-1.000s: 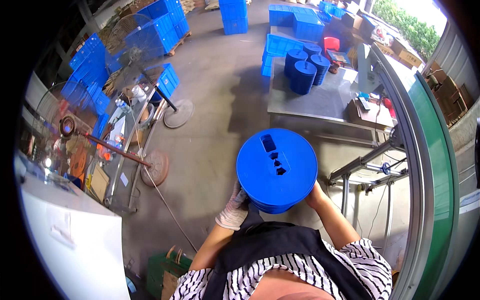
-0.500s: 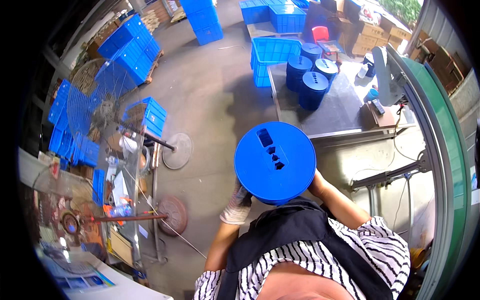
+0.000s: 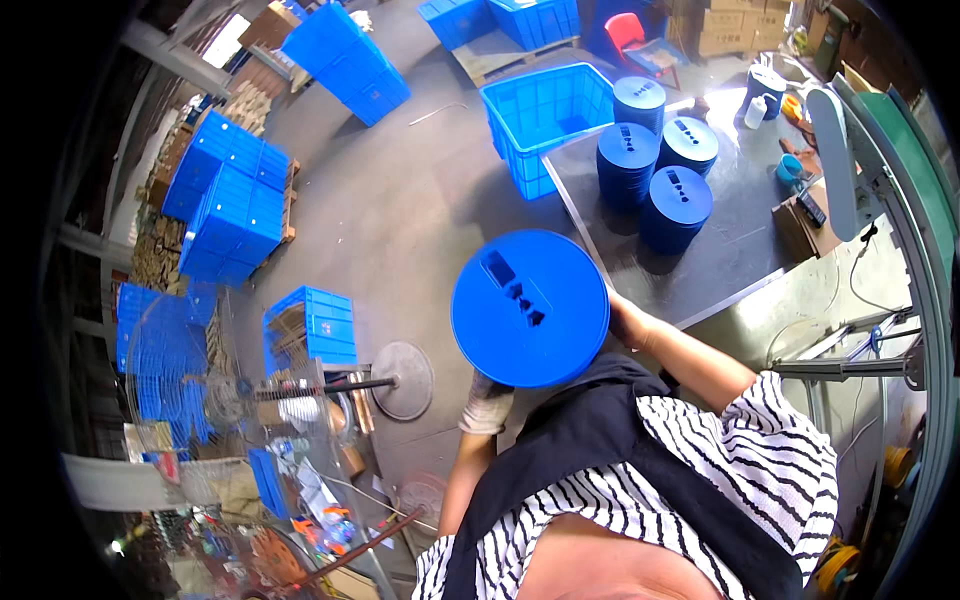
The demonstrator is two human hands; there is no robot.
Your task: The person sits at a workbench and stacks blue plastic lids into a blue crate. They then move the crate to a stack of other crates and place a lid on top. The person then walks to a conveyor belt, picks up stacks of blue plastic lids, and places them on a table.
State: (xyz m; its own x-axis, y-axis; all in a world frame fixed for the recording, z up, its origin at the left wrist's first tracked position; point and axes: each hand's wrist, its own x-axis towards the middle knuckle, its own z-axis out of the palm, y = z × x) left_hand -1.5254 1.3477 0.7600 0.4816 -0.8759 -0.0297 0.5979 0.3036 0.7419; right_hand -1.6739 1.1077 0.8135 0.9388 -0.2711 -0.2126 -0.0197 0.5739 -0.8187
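Observation:
Before my body I hold a stack of round blue plastic lids [image 3: 565, 305]; its top one has a rectangular slot and several small shaped cut-outs. My left hand [image 3: 490, 400], in a pale knitted glove, grips the stack from its lower left side, with most fingers hidden beneath it. At the right side, my right hand [image 3: 627, 322] is closed against the stack, its fingertips out of sight behind the edge. The held stack is close to the near left edge of the dark metal table [image 3: 735, 225]. On that table stand several similar stacks of blue lids [image 3: 678, 210].
An open blue crate [image 3: 535, 150] stands on the floor by the table's left corner. More blue crates [image 3: 230, 230] are piled at the left, near a wire-caged fan [image 3: 210, 385] with a round base [image 3: 403, 380]. Right of me runs a machine frame [image 3: 900, 220]. Farther back is a red chair [image 3: 628, 38].
My view has turned and come closer to the table. The held stack stays between both hands and sits slightly farther left and higher in view.

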